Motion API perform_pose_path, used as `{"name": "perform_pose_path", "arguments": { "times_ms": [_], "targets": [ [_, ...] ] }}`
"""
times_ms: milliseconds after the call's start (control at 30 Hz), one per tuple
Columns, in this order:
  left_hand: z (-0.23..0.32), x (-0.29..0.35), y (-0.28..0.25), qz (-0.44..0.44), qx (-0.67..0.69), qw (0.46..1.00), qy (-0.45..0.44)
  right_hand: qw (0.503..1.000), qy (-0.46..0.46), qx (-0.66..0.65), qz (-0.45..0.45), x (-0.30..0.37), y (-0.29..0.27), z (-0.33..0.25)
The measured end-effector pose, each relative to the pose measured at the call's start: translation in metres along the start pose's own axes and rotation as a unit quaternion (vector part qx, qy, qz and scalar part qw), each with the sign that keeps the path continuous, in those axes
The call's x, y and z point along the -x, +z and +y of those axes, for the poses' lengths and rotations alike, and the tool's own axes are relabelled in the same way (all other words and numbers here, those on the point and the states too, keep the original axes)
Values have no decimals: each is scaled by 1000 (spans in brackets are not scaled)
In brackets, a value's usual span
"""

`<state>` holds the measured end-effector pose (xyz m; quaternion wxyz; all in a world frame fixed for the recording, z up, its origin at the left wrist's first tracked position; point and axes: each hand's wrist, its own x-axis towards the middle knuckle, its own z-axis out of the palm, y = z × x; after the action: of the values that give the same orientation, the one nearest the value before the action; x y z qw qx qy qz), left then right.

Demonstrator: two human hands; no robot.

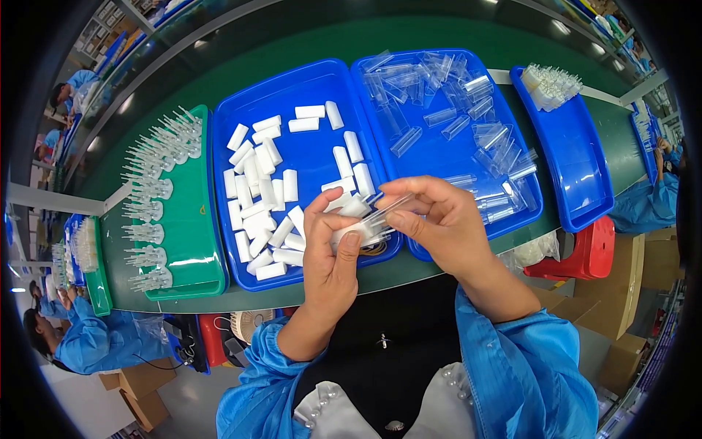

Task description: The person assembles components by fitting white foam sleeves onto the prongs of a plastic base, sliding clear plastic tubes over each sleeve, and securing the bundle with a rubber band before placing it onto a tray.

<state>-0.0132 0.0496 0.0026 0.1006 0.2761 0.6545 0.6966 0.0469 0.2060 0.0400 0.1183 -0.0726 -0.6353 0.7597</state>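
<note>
We note L hand point(329, 260) curled, gripping white cyl. point(345, 232); R hand point(439, 225) arched, pinching clear tube point(389, 211), both over near edges of L blue tray point(311, 151) (loose white cyls. point(290, 185)) & R blue tray point(439, 159) (clear tubes point(455, 127)).

Clear tube point(387, 211) tilted, pinched in my right hand point(447, 225); white cylinder point(342, 233) partly hidden in my left hand point(329, 256).

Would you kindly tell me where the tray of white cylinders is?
In the head view, the blue tray of white cylinders lies left of centre, between a green tray and the blue tray of clear tubes.
</note>
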Motion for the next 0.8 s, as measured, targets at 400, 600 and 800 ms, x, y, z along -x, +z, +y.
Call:
{"name": "perform_pose_path", "arguments": {
  "times_ms": [400, 600, 800],
  "targets": [
    [5, 2, -3, -11, -40, 999, 11, 999, 7, 47, -24, -5, -10, 0],
    [4, 6, -2, -3, -80, 996, 34, 990, -27, 138, -28, -3, -4, -2],
    [-7, 11, 7, 27, -69, 990, 121, 978, -97, 184, -31, 2, 7, 7]
  ]
}}
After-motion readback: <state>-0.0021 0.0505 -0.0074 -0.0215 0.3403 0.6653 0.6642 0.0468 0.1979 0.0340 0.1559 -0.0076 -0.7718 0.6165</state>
